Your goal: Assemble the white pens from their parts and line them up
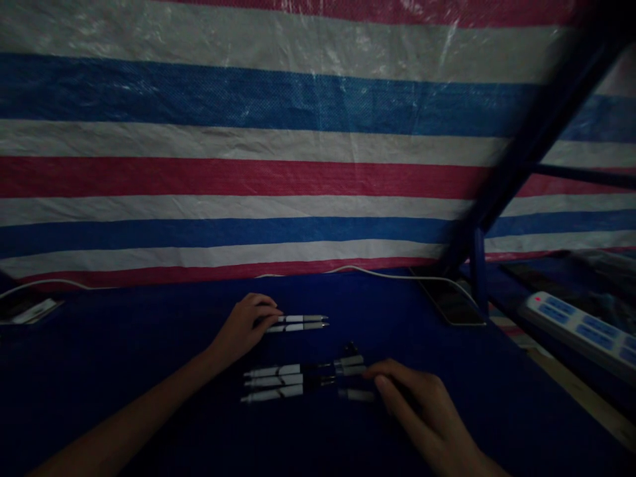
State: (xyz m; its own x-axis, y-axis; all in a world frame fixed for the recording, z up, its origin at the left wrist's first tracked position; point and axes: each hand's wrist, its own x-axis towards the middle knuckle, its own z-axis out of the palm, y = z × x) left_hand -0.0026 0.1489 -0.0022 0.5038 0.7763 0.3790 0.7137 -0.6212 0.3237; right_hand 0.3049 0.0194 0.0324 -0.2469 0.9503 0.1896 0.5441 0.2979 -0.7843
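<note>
My left hand [246, 324] rests on the dark blue table [124, 371] with its fingertips on the ends of two white pens [301, 322] lying side by side. Nearer to me lie three more white pens [275, 382] in a row, with small pen parts [350, 363] to their right. My right hand [415, 404] lies flat on the table, its fingers touching a small white pen piece [355, 395]. Whether the left hand grips the pens is unclear in the dim light.
A red, white and blue striped tarp [278, 146] hangs behind the table. A phone [450, 301] with a white cable [368, 273] lies at the back right by a blue metal post [477, 271]. A power strip [581, 328] sits at the far right.
</note>
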